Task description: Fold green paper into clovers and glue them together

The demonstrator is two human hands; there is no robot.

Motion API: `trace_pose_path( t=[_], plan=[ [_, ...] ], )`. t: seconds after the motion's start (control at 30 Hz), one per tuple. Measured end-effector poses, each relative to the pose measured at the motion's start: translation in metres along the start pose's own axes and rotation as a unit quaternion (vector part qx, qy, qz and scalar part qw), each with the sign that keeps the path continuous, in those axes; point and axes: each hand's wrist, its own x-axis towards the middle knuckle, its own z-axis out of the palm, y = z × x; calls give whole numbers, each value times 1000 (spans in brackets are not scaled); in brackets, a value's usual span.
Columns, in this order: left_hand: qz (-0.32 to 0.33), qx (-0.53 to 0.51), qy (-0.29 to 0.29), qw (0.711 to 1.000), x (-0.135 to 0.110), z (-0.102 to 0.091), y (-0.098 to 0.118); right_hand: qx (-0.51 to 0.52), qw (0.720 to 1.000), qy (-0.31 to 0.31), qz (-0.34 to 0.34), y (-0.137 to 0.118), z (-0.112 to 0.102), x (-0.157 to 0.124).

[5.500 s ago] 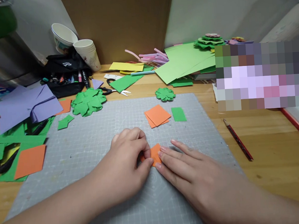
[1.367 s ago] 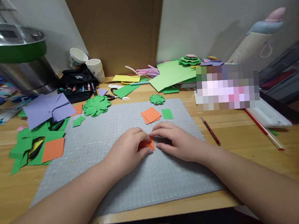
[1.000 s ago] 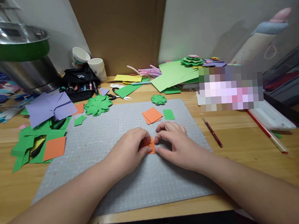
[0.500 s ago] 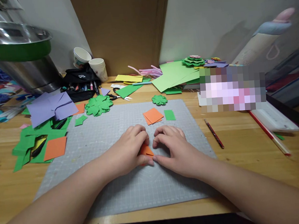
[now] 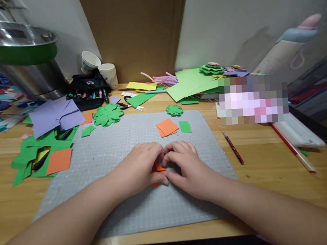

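Observation:
Over the middle of the grey cutting mat (image 5: pixel 124 206), my left hand (image 5: pixel 142 166) is closed on a small folded piece of orange paper (image 5: pixel 160 167). My right hand (image 5: pixel 184 165) meets it from the other side, thumb and fingertips pinching the paper's right edge. Most of the orange piece is hidden by the fingers. Just beyond the hands lie a few orange paper squares (image 5: pixel 168 127), stacked askew. Beside them is a green paper rectangle (image 5: pixel 185 126). Layered green paper shapes, one large (image 5: pixel 108 114) and one small (image 5: pixel 174 110), sit along the mat's far edge.
Purple sheets (image 5: pixel 55 116), green scraps (image 5: pixel 27 155) and an orange square (image 5: pixel 59 161) are piled at the left. Scissors (image 5: pixel 133 106) and a black pencil case (image 5: pixel 88 92) lie at the back. A pencil (image 5: pixel 233 147) rests right of the mat. A metal pot (image 5: pixel 41 74) stands far left.
My right hand has moved slightly left, and its fingertips now touch the orange paper beside my left fingers. Less of the orange paper shows between the hands.

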Motion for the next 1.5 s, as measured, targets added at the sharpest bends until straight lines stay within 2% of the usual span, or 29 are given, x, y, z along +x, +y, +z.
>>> trace_pose_path(
  t=[0.13, 0.47, 0.67, 0.83, 1.07, 1.23, 1.3, 1.43, 1.5],
  plan=[
    [-5, 35, 7, 999, 1, 1, -3, 12, 1000, -1, -1, -1, 0, -1],
    [7, 31, 24, 999, -3, 3, -5, 14, 1000, 8, -8, -1, 3, 0],
    [-21, -20, -21, 999, -6, -5, -4, 9, 1000, -3, -6, -2, 3, 1],
    [-65, -19, -31, 997, -7, -9, 0, 6, 1000, -7, -8, -3, 0, 1],
    [-50, -24, -24, 998, -8, -6, -1, 19, 1000, -7, -6, -4, 1, 1],
    [-51, -126, -26, 990, -9, -10, 3, 87, 996, 23, 7, -3, -4, 3],
    [-47, -161, 2, 986, -9, -12, 7, 106, 993, 42, 4, -2, -8, 3],
    [-15, -182, 130, 974, -7, -7, 12, 145, 985, 93, -14, 0, -14, 1],
    [0, -207, 171, 963, -5, -3, 13, 172, 979, 105, -35, 2, -17, 1]
  ],
)
